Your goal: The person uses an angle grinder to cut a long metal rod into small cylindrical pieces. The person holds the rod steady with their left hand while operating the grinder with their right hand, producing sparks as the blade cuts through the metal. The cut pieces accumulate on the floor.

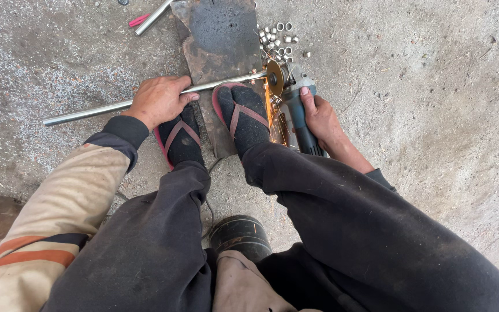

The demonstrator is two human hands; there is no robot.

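A long silvery metal pipe (88, 111) lies across the concrete floor, its right end resting on a dark steel plate (220, 34). My left hand (158, 99) presses down on the pipe near its middle. My right hand (319, 115) grips a blue-grey angle grinder (298, 112). Its disc (275, 77) touches the pipe's right end, and orange sparks (275, 118) fly toward me. Both my feet, in black socks and red sandals (241, 115), stand beside the pipe, the right one on the plate.
Several short cut metal rings (278, 40) lie in a pile beyond the grinder. A second pipe (152, 17) and a pink object (138, 20) lie at the top left. A black cylinder (239, 236) sits between my legs. A cable runs under my legs.
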